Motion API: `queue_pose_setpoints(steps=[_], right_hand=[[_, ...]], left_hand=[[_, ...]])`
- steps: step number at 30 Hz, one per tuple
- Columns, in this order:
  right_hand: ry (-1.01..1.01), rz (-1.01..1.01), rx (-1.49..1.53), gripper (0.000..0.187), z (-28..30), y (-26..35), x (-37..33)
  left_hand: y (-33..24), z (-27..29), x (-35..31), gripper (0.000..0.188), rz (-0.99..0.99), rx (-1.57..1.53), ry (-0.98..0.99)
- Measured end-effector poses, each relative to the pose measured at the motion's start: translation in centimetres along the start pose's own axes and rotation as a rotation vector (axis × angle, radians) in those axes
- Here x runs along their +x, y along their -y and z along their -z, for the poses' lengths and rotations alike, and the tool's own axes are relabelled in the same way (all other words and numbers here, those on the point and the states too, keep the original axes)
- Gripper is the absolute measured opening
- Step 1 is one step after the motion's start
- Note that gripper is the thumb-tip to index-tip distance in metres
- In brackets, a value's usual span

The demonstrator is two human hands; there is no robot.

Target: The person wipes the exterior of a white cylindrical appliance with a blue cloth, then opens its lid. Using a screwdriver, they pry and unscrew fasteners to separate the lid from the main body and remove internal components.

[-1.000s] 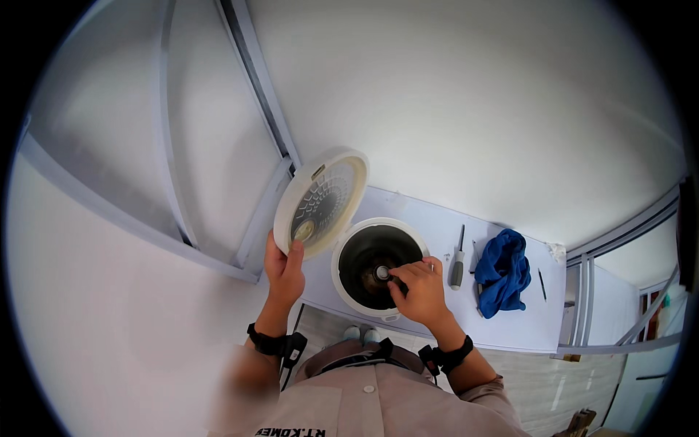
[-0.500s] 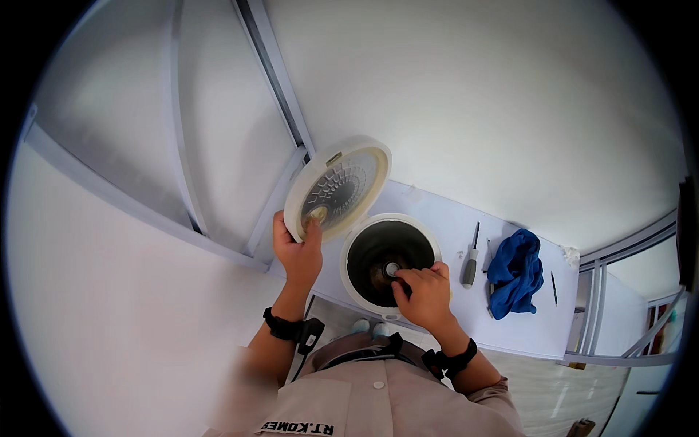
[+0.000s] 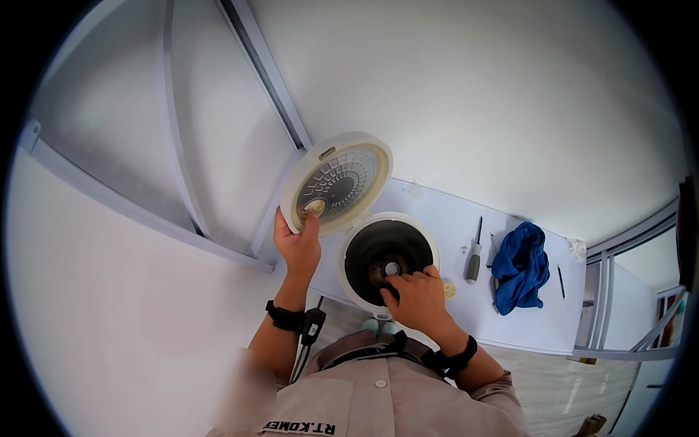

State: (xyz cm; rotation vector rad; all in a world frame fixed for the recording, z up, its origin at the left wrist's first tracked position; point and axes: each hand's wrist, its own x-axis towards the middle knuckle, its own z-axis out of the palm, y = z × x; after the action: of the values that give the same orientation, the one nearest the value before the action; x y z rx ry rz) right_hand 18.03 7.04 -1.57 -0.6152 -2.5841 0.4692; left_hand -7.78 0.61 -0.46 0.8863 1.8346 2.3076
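Note:
A white rice cooker (image 3: 348, 285) stands with its lid (image 3: 376, 191) raised on the far left side. My left hand (image 3: 297, 251) grips the lid's lower left edge, its thumb on the inner side by the pale round vent piece (image 3: 314, 209). Inside the dark cavity, a round metal sensor (image 3: 392, 269) shows at the middle of the bottom. My right hand (image 3: 420, 297) lies over the near right rim. Its thumb and index finger are apart and reach into the cavity close to the sensor, with nothing visible between them.
Right of the cooker, on the white table (image 3: 510, 336), lie a yellowish disc (image 3: 450, 290), a screwdriver (image 3: 475, 262) with a grey handle, a blue cloth (image 3: 520, 269) and a thin black stick (image 3: 561, 282). A metal frame post (image 3: 266, 73) rises at the back left.
My right hand's fingers have drawn back slightly from the sensor toward the near rim. The yellowish disc beside that hand now shows more fully. My left hand still holds the lid.

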Motion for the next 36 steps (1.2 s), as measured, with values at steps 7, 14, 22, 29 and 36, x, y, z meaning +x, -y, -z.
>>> queue_pose_setpoints(steps=[7,14,22,29,36], right_hand=[[-0.006,0.015,-0.010,0.020,-0.1,-0.1,-0.1],[0.006,-0.002,0.005,0.019,0.0,-0.1,-0.2],[0.006,-0.003,0.012,0.019,0.1,-0.1,-0.1],[-0.027,-0.015,0.053,0.018,-0.3,-0.1,-0.2],[-0.015,-0.027,0.054,0.017,-0.1,-0.2,-0.3]], left_hand=[[-0.1,0.0,0.0,0.023,0.010,0.006,-0.009],[-0.5,-0.1,-0.3,0.018,-0.021,0.026,-0.004],[-0.5,-0.4,-0.2,0.017,-0.052,0.051,-0.011],[-3.0,-0.3,0.8,0.038,-0.402,0.237,-0.013],[-11.4,-2.8,4.4,0.044,-0.442,0.565,0.275]])
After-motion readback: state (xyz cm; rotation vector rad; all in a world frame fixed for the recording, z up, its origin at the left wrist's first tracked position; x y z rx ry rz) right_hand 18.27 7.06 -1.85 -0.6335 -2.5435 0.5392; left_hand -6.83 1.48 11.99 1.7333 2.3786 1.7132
